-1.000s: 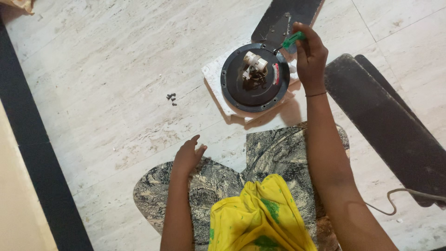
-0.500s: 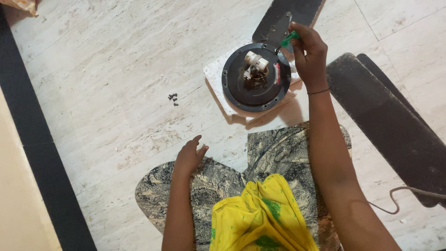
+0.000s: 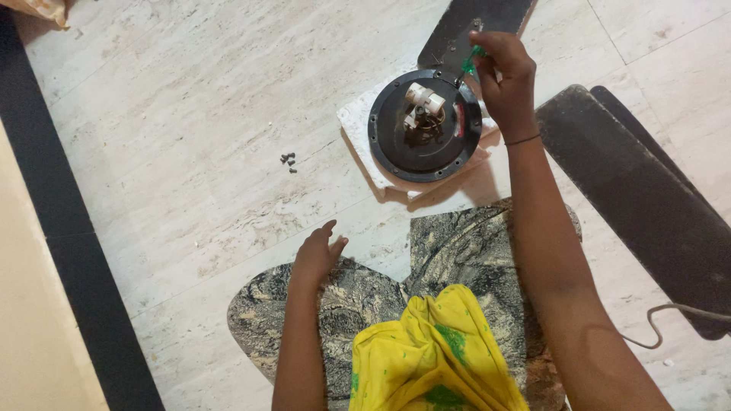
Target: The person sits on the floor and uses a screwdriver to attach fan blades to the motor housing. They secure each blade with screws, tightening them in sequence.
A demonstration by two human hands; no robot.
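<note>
1. Head view: the right arm stretches straight out, and the right hand [image 3: 504, 80] curls above the far rim of the motor [image 3: 425, 125], knuckles up.
2. The left arm is bent close to the body; the left hand [image 3: 316, 257] rests on the knee, palm down.
3. The motor, a round black disc with a white hub, sits on a white slab [image 3: 356, 122] on the floor [image 3: 190, 114]. One dark blade [image 3: 472, 27] runs off its far side, and two more blades [image 3: 640, 198] lie just beside the right forearm.
4. Open floor spreads to the left. A few small screws [image 3: 288, 160] lie there, well apart from both hands.
5. The right fingers are pressed together around a green screwdriver [image 3: 469, 62], whose tip meets the motor's rim by the blade bracket.
6. The left fingers are loosely spread and hold nothing.
</note>
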